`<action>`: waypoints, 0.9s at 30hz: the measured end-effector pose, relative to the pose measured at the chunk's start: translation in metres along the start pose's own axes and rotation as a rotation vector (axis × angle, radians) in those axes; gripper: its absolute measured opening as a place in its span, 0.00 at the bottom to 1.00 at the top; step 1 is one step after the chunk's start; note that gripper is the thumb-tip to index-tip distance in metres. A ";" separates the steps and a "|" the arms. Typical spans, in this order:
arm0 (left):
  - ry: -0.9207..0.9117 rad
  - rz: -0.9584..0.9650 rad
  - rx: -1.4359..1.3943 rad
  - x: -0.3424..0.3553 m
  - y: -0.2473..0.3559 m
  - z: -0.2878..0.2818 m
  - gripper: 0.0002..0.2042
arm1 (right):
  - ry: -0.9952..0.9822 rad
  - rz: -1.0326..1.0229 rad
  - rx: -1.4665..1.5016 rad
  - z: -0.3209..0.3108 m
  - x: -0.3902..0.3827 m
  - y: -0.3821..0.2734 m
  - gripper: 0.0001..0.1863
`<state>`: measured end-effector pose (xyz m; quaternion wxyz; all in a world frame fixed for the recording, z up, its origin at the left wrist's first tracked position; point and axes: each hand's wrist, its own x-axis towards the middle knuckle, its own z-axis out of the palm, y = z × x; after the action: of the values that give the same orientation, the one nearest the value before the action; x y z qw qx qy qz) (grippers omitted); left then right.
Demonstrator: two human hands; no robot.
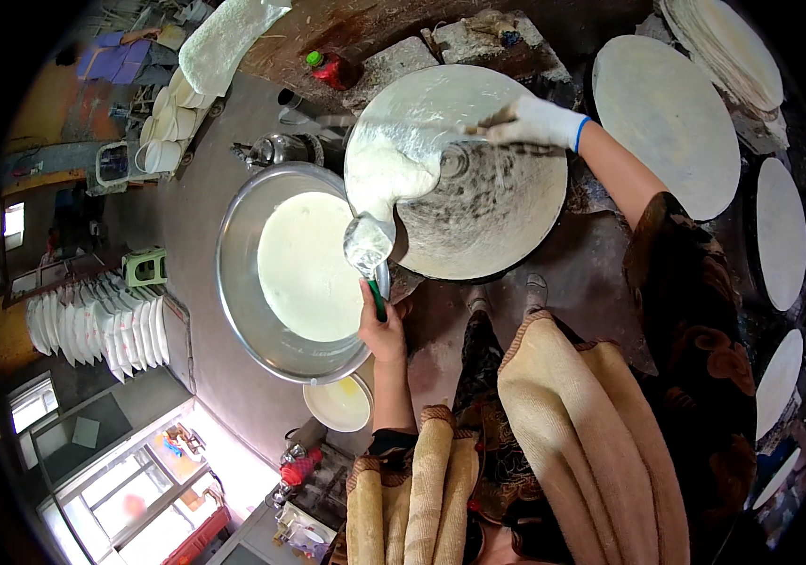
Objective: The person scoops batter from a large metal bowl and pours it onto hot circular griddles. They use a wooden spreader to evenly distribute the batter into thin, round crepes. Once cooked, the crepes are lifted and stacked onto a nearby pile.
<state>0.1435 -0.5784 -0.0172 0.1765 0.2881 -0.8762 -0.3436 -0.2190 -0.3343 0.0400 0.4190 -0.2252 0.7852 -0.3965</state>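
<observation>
My left hand is closed round the green handle of a metal ladle, at the left edge of a large round griddle. White batter lies wet across the griddle's left and upper part, reaching down to the ladle. Over the griddle's upper right, my right hand wears a white glove with a blue cuff. Motion smears its fingers, and a faint blurred strip runs left from it; I cannot make out what it is. Beside the ladle stands a wide metal basin holding white batter.
Below the basin sits a pale bowl. More round griddles line the right, with a stack of thin round sheets behind them. A red bottle with a green cap stands at the back. White filled bags are at left.
</observation>
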 end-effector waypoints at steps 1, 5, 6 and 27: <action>0.004 0.005 -0.035 -0.004 0.007 0.003 0.28 | -0.075 0.004 -0.039 0.010 -0.001 0.003 0.25; -0.021 0.007 -0.035 -0.024 -0.003 0.004 0.29 | -0.264 0.034 0.010 0.027 -0.035 -0.001 0.23; -0.019 0.044 -0.013 -0.030 -0.005 0.006 0.29 | -0.297 0.049 0.007 0.022 -0.031 0.010 0.24; 0.466 -0.594 -0.912 0.024 0.041 -0.049 0.26 | -0.214 -0.325 -0.286 -0.057 0.031 0.023 0.25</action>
<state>0.1337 -0.5936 0.0483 0.3667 0.4841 -0.4598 -0.6479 -0.2842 -0.3175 0.0253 0.3943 -0.4463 0.7381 -0.3172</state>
